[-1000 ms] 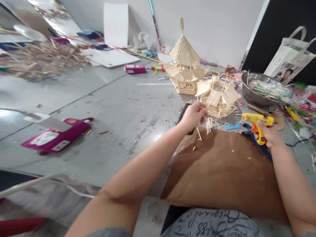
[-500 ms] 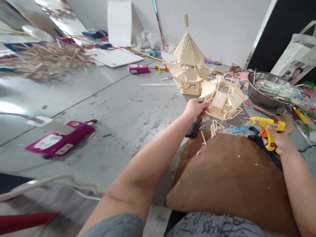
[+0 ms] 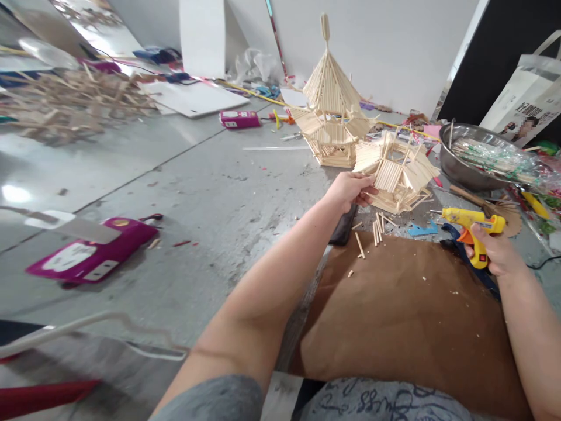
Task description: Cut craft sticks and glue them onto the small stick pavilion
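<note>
My left hand (image 3: 349,190) is closed at the near left side of a low, open-topped model built of thin wooden sticks (image 3: 390,175); its fingertips pinch the edge there, partly hidden. My right hand (image 3: 493,245) is wrapped around the handle of a yellow hot glue gun (image 3: 471,221), whose nozzle points left toward the stick model. Behind that model stands a taller stick pagoda (image 3: 332,117) with a pointed roof. Several short loose sticks (image 3: 377,229) lie just in front of the low model.
A brown sheet (image 3: 394,310) covers the near table. A black phone-like object (image 3: 343,227) lies under my left wrist. At right are a metal bowl (image 3: 460,171) of wrapped sticks and a blue-handled tool (image 3: 456,245). A purple power strip (image 3: 94,248) and a stick pile (image 3: 83,102) are at left.
The view has turned slightly, so the left side of the scene sits further left. My left hand stays at the low model, and the glue gun remains in my right hand.
</note>
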{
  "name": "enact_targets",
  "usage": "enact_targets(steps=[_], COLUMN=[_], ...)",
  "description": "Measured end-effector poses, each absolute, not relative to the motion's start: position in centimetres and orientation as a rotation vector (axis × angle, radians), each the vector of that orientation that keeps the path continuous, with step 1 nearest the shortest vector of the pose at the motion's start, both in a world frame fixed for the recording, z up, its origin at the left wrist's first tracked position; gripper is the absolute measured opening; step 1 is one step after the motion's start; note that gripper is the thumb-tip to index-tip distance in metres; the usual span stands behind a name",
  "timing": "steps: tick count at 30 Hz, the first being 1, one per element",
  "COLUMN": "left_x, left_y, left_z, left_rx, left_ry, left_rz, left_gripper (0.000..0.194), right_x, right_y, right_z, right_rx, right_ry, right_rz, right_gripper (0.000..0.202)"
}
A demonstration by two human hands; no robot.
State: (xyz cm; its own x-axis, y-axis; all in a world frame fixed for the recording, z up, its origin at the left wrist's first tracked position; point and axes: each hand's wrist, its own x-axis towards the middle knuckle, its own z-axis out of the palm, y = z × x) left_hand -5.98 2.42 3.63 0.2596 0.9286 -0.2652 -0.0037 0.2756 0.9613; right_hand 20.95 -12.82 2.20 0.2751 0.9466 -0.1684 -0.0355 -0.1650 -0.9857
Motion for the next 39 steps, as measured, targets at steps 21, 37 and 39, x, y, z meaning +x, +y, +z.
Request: enact_targets(steps=[21,37,39], left_x=[-5.8,-7.2,-7.1], left_y=[3.0,-1.1,-1.5], left_z=[3.2,3.9,3.7], left_rx=[1.015,1.722,1.803], left_ry=[1.096,1.141,1.113], left_rz=[0.824,0.943,0.940], left_gripper=[0.015,0.020,0.020], right_x=[20.8,15.4,14.5], right_y=[-12.7,-8.9,-8.4], right_z=[2.0,7.2,7.6], right_rx=[-1.472,-1.254,-1.261], right_ry=[-0.940,-1.161,-1.174], right_rz=[1.098,1.040,1.029], right_gripper=[0.034,0.031,0.032])
